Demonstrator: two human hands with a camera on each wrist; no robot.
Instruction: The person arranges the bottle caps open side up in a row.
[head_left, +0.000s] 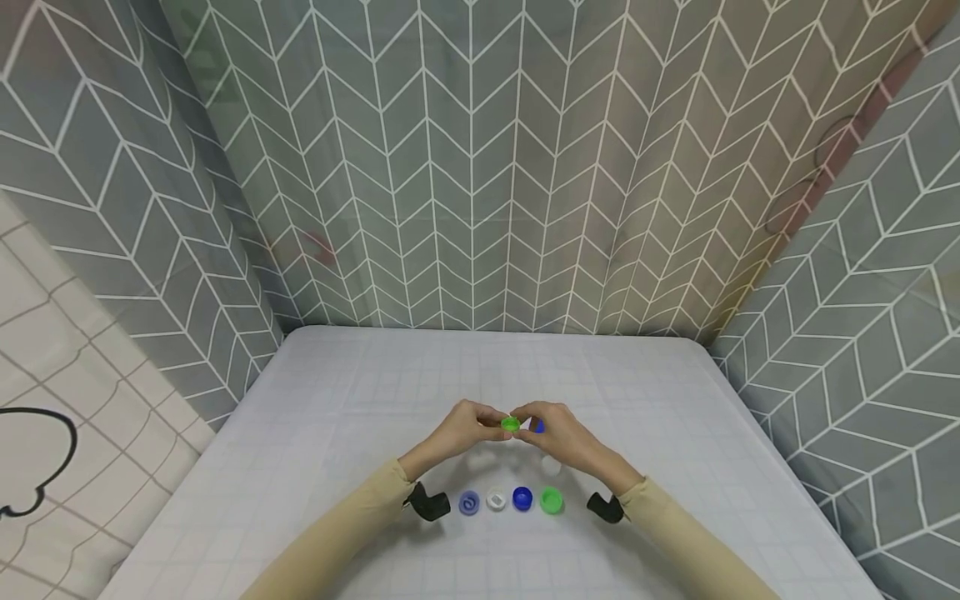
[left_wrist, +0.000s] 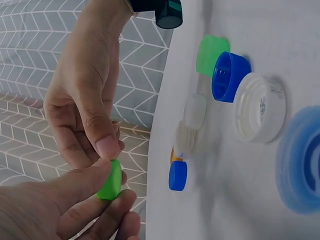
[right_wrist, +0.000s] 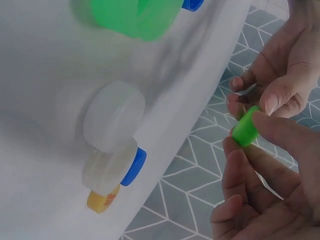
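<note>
Out over the table, a small bright green bottle cap (head_left: 510, 424) is between my two hands. My left hand (head_left: 476, 422) pinches it from the left, thumb on one side and fingertips on the other (left_wrist: 111, 182). From the other side my right hand (head_left: 558, 433) also pinches the cap (right_wrist: 245, 128), with its thumb and a fingertip on the cap's sides. Both thumbs come close together at its edge. Nearer my body stand a pale blue cap (head_left: 468, 502), a white cap (head_left: 496, 499), a dark blue cap (head_left: 522, 498) and a larger green cap (head_left: 551, 500) in a row.
Beneath my right hand are a whitish translucent cap (right_wrist: 114, 117), a cream cap (right_wrist: 110, 167), a blue cap (right_wrist: 134, 166) and a yellow cap (right_wrist: 103, 199), grouped close together. A white cloth covers the table (head_left: 360, 375). Patterned curtains (head_left: 472, 167) hang behind it and at both sides.
</note>
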